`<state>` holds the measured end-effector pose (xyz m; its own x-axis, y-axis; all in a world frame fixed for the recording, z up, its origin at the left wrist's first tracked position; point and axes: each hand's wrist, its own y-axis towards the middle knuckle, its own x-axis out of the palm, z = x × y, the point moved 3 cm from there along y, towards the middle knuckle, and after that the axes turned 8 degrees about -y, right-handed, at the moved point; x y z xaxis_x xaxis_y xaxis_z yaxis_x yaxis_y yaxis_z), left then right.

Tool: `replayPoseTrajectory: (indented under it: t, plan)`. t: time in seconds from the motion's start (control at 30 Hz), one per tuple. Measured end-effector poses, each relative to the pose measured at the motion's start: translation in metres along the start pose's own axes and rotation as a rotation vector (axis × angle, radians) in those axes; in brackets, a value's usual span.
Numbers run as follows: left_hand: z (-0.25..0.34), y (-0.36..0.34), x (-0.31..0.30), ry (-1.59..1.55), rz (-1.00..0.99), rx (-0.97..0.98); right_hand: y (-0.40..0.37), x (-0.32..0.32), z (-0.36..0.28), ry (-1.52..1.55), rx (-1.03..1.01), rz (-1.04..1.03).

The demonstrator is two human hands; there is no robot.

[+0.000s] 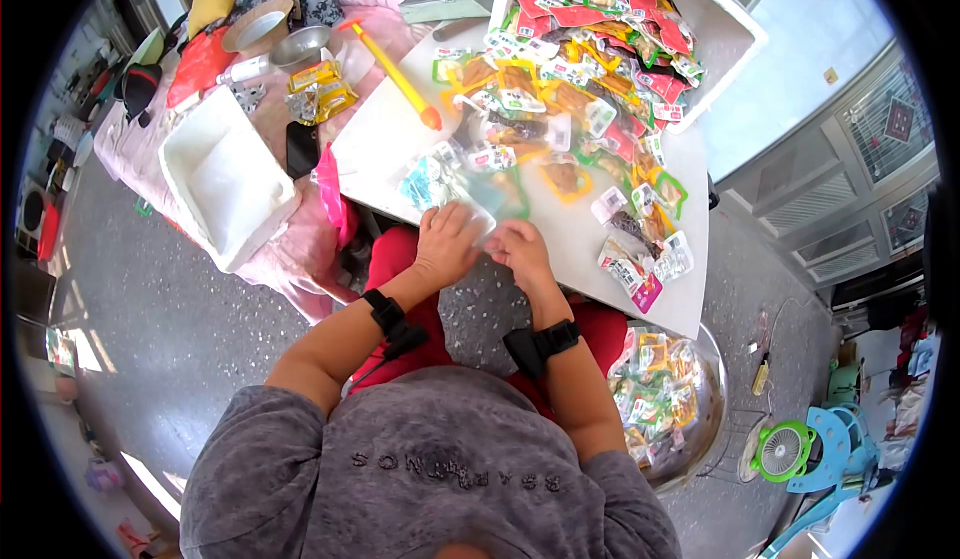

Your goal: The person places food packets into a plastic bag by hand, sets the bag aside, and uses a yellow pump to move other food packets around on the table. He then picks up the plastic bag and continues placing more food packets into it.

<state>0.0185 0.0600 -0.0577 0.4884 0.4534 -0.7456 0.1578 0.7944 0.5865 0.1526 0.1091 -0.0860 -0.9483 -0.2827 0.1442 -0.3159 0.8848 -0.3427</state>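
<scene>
At the near edge of the white table [392, 149], my left hand [449, 243] rests with bent fingers on the lower edge of a clear plastic bag [432, 181] with blue and white print. Close to its right, my right hand [520, 251] has thumb and fingers pinched at the bag's near corner. Small sealed food packets [567, 179] lie beyond the bag. More packets [600, 19] spill from a tilted white foam box [725, 64] at the back.
An empty white foam box [225, 174] sits on the pink-covered bed at left. A yellow stick [395, 74] lies on the table. A metal basin [715, 399] of packets stands below right, near a green fan [783, 449].
</scene>
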Motion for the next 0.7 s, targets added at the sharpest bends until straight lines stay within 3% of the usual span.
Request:
replayPoseTrajectory:
  t: [0.43,0.7]
  plan:
    - [-0.008,0.007,0.000,-0.084,-0.070,-0.122,-0.006,-0.026,-0.002,-0.063,-0.124,0.200]
    - [-0.073,-0.001,-0.019,0.028,0.031,-0.240,-0.011,-0.027,-0.001,-0.044,-0.192,0.192]
